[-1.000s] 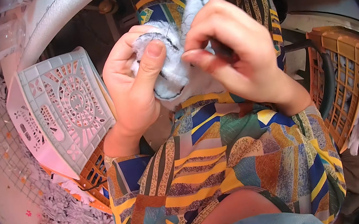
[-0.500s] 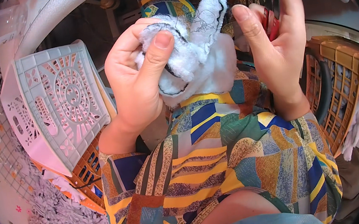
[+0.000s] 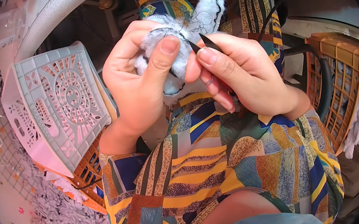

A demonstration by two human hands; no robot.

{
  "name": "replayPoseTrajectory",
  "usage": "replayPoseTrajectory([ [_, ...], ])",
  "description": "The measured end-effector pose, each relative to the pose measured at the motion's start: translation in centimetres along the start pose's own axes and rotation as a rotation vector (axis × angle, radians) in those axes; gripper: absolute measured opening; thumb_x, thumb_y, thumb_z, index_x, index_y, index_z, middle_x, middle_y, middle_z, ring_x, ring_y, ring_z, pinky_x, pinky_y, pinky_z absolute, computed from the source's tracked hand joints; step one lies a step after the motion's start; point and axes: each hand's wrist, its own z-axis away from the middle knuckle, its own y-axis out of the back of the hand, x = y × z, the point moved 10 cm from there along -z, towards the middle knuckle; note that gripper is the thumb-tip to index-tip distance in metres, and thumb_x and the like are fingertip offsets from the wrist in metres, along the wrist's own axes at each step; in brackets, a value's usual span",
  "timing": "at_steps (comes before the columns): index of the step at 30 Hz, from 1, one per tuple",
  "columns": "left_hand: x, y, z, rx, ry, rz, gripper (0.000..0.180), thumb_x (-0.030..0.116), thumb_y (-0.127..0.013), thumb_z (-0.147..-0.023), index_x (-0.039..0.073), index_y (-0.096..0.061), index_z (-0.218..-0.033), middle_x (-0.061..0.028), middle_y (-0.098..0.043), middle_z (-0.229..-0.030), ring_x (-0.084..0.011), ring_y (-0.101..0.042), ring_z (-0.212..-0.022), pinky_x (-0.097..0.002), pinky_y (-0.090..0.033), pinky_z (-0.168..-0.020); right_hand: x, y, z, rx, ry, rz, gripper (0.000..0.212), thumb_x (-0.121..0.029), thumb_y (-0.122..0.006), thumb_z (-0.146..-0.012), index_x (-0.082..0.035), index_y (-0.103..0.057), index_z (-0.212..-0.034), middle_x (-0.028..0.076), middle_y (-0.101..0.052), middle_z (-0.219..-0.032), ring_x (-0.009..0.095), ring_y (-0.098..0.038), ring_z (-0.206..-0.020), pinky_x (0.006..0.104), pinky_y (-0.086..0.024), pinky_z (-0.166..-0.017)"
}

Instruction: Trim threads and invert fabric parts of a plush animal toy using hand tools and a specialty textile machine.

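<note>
A fluffy white fabric piece [image 3: 187, 30] with dark outline marks sits in the upper middle of the frame, above the lap. The left hand [image 3: 140, 81] grasps it, thumb pressed across its front and fingers curled behind. Just to its right, the right hand [image 3: 242, 73] pinches small black snips [image 3: 205, 44], their tips touching the fabric. A patterned garment [image 3: 222, 165] fills the lower frame; a grey plastic basket [image 3: 60, 104] lies left, an orange crate [image 3: 342, 87] right.

A: What did the wearer have on?
B: A garment in a multicoloured patchwork print [image 3: 240, 167]; blocks of yellow, navy, teal and brown, black-outlined; both forearms were bare; the right hand [image 3: 246, 74] bore a thin ring.
</note>
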Motion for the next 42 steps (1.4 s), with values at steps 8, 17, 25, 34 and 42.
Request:
replayPoseTrajectory([
  [8,0.4,0.0,0.1,-0.006,-0.039,-0.027,0.008,0.004,-0.064,-0.083,-0.002,-0.060,-0.083,-0.0057,-0.057,-0.087,-0.0083,-0.053,-0.077,-0.0217,-0.043,-0.069,0.2,-0.1,-0.1,-0.009,-0.002,0.034,0.029,-0.021,-0.039,-0.099,0.002,-0.055,-0.091,-0.001,-0.045,-0.066,0.002,-0.039,-0.043,0.0156,-0.031,-0.037],
  [17,0.8,-0.1,0.0,-0.026,-0.113,-0.091,0.008,0.003,-0.065,-0.082,-0.003,-0.059,-0.083,-0.0065,-0.056,-0.087,-0.0093,-0.052,-0.077,-0.0215,-0.042,-0.070,0.4,0.1,-0.1,-0.012,-0.044,-0.006,0.029,-0.021,-0.039,-0.098,0.001,-0.055,-0.090,0.000,-0.046,-0.065,0.001,-0.038,-0.042,0.0158,-0.030,-0.037],
  [25,0.0,-0.2,0.1,-0.010,-0.015,-0.017,0.010,0.006,-0.061,-0.086,-0.003,-0.058,-0.087,-0.0051,-0.057,-0.088,-0.0074,-0.051,-0.077,-0.0204,-0.041,-0.070,0.2,0.4,0.0,0.031,-0.020,-0.053,0.030,-0.022,-0.038,-0.099,0.001,-0.055,-0.090,0.000,-0.046,-0.065,0.001,-0.037,-0.042,0.0152,-0.029,-0.037],
  [34,-0.4,-0.5,0.2,0.006,0.039,0.061,0.011,0.008,-0.059,-0.088,-0.003,-0.057,-0.086,-0.0049,-0.057,-0.088,-0.0072,-0.051,-0.077,-0.0207,-0.041,-0.070,0.4,0.0,0.1,-0.008,0.023,-0.016,0.029,-0.021,-0.038,-0.098,0.001,-0.054,-0.090,-0.001,-0.045,-0.065,0.001,-0.037,-0.044,0.0139,-0.030,-0.038],
  [42,-0.2,-0.5,0.1,-0.005,-0.002,-0.005,0.011,0.008,-0.059,-0.087,-0.002,-0.056,-0.084,-0.0043,-0.056,-0.087,-0.0070,-0.049,-0.076,-0.0206,-0.040,-0.069,-2.0,2.1,0.4,0.180,0.140,-0.088,0.030,-0.021,-0.035,-0.099,0.001,-0.052,-0.089,-0.001,-0.044,-0.061,0.000,-0.033,-0.042,0.0143,-0.025,-0.038],
])
